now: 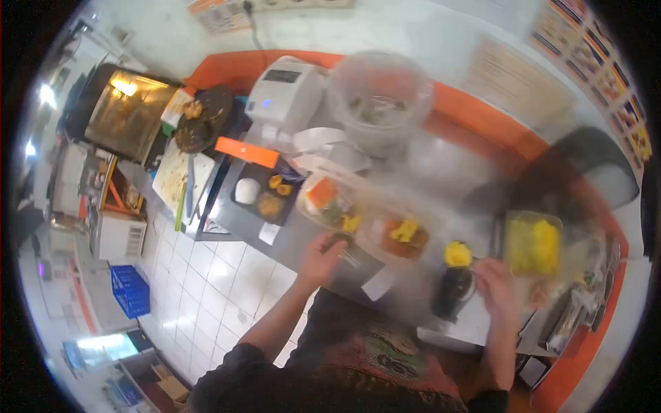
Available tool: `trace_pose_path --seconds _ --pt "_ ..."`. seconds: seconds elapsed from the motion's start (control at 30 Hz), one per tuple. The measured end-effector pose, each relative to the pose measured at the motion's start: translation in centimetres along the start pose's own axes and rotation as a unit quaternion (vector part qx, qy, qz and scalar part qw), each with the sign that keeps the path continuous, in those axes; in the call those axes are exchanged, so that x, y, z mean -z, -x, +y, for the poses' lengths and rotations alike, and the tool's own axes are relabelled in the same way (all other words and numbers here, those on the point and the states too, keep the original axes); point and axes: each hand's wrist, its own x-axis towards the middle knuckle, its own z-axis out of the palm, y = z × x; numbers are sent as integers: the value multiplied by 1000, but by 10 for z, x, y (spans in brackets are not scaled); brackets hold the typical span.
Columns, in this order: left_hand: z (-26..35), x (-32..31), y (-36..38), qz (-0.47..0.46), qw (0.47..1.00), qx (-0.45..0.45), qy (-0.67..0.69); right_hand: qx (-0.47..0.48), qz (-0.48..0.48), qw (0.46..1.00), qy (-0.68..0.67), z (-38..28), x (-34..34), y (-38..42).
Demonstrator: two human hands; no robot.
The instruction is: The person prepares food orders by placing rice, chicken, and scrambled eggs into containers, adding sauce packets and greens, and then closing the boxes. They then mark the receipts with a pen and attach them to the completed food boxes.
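Observation:
My left hand (320, 261) is closed at the near edge of a long open container (313, 213) with orange, white, green and yellow food; something small and dark shows at its fingertips. Beside it lies a second container (372, 237) with reddish-brown food topped by yellow pieces (407, 232). My right hand (494, 281) has its fingers pressed together beside a dark object (453, 292) and a round yellow portion (458, 254); what it grips is blurred. Behind that hand, a clear tub (533, 242) holds yellow food.
A label printer (281, 93) and a large clear bucket (379, 103) stand at the back. A dark tray (265, 196) with small foods sits left, near a cutting board (180, 180) with knives. An oven (129, 113) is far left; a blue crate (129, 292) is on the floor.

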Motion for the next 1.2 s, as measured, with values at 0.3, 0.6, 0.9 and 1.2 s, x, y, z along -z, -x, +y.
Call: trace_pose_path --seconds 0.3,0.6,0.9,1.2 --pt "-91 203 -81 236 969 -70 10 -91 -213 973 -12 18 -322 -42" --pt "-100 227 -102 275 958 -47 -61 -84 -185 978 -40 31 -478 -97" --pt "-81 227 -131 295 929 -63 -213 -2 -156 987 37 34 -540 -149" --pt "-94 245 -100 312 922 -126 -192 337 -29 784 521 87 -595 -194"
